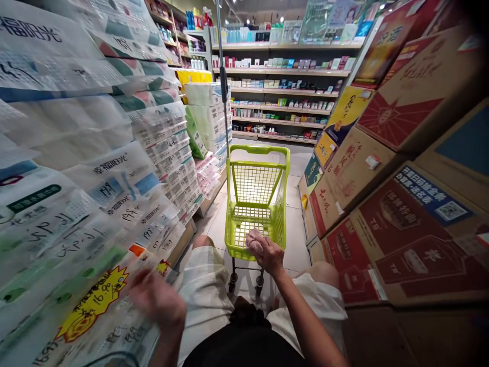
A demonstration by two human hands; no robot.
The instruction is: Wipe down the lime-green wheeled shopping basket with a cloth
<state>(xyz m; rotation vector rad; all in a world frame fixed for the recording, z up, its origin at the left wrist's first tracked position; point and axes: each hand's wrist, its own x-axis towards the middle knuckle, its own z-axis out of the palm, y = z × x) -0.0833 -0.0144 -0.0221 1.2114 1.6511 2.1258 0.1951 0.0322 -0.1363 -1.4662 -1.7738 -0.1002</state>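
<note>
Right hand: closed around a bunched pink cloth (255,241); hand (272,257) reaches in from lower right, fingers curled over it.
Pink cloth: at the near edge of the green cart, right of its middle; contact with the rim unclear.
Left hand: motion-blurred (158,298), raised beside the left-hand stack; can't tell if open or closed.
Green cart: lattice-walled plastic basket (260,150) on dark wheels, upright, between the person's knees.
Floor: pale tiles (214,224) under the cart, running up the aisle.
Left side: high stack of plastic-wrapped packs (114,171), handwritten prices on many; yellow starburst price sign (95,300) near the left hand.
Right side: stacked printed cartons (355,163), mostly brown and red, some yellow.
Far end: shelves (286,46) with rows of small boxes and bottles.
Wearer: white shorts (206,285), black top (229,349).
</note>
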